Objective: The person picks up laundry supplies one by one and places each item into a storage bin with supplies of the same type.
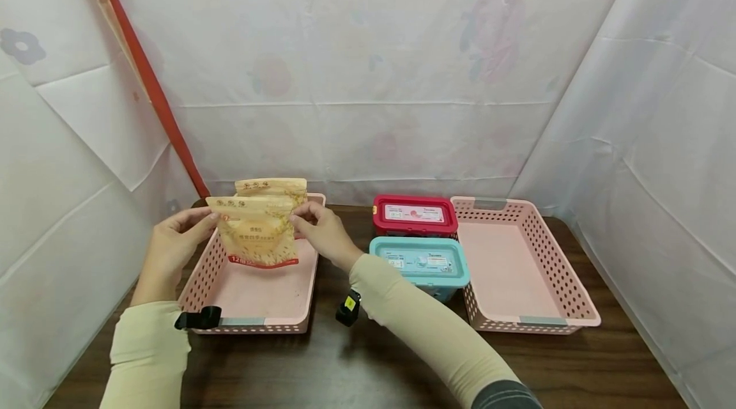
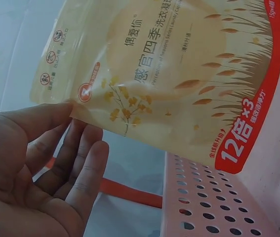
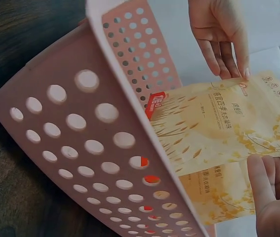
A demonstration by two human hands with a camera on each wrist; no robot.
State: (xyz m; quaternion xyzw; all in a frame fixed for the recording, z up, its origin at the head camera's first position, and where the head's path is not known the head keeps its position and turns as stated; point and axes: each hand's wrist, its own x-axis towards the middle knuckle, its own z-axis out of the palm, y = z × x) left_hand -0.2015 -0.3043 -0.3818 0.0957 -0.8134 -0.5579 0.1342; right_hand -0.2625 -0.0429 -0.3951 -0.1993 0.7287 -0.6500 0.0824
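Note:
Between my two hands, a yellow resealable pouch of laundry capsules [image 1: 255, 233] with a red lower band hangs over the left pink basket [image 1: 261, 297]. My left hand [image 1: 172, 243] pinches its left edge near the top, thumb in front. At the opposite edge, my right hand [image 1: 329, 235] pinches the pouch between thumb and fingers. Behind it a second, matching pouch [image 1: 270, 186] stands at the basket's far end, mostly covered in the head view. The right wrist view shows that rear pouch [image 3: 219, 197] below the held one, behind the basket's perforated wall [image 3: 75, 121].
A red lidded box [image 1: 415, 214] stands behind a turquoise lidded box [image 1: 421, 262] on the dark wooden table [image 1: 276, 370]. To their right lies another pink perforated basket [image 1: 512, 268]. White patterned sheets [image 1: 368, 77] enclose the back and sides.

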